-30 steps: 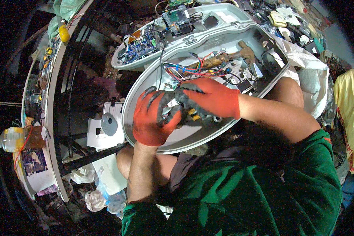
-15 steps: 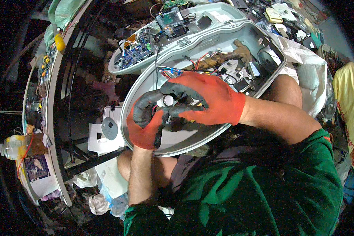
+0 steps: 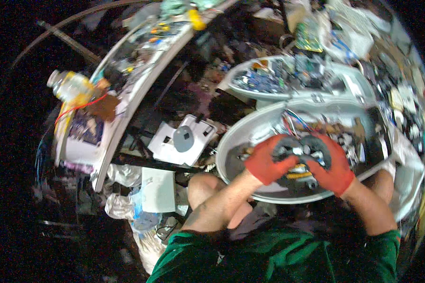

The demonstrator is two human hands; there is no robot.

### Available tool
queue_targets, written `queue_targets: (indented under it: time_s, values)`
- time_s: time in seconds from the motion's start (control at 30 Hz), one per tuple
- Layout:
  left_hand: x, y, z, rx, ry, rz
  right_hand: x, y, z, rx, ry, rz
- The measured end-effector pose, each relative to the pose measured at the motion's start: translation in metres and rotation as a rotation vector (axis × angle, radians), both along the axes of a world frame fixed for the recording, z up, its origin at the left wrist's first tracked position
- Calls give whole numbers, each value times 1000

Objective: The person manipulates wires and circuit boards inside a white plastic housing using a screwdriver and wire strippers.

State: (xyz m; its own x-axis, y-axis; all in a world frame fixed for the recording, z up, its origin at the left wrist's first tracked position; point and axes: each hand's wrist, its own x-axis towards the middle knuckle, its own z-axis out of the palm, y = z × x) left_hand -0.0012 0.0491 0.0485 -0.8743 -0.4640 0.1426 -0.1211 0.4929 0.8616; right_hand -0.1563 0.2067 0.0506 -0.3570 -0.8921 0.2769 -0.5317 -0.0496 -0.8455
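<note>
My left hand (image 3: 271,161) and my right hand (image 3: 331,166), both in red gloves with dark grey palms, meet over the near part of an oval pale grey plastic housing (image 3: 231,134). Their fingers close round a small light cylindrical piece (image 3: 298,150), blurred and partly hidden. Coloured wires (image 3: 293,120) and a brown hammer-like tool (image 3: 356,129) lie inside the housing. Its other half (image 3: 356,92), behind it, carries blue circuit boards (image 3: 255,80) and cables.
A long pale frame (image 3: 132,96) at left bears parts and a plastic jar (image 3: 71,87). White panels (image 3: 158,191), a grey plate (image 3: 184,137) and crumpled bags (image 3: 120,205) lie left of my legs. Electronic scrap (image 3: 401,104) heaps at right; white sacking (image 3: 406,174) is beside it.
The view has swung, shifting the whole scene rightward and blurring it. My hands remain together at the housing, their fingers slightly repositioned round the small piece.
</note>
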Motion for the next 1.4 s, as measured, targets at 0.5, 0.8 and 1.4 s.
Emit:
queue_targets:
  time_s: [0.5,0.8,1.4]
  values:
    - [-7,-26,-14,42,7,203,-15,-42,46,-234,-58,-106]
    - [-9,-36,-27,16,-72,205,100,-266,173,-458,211,273]
    - [-6,-44,-87,678,304,-134,185,-408,169,-218,705,149]
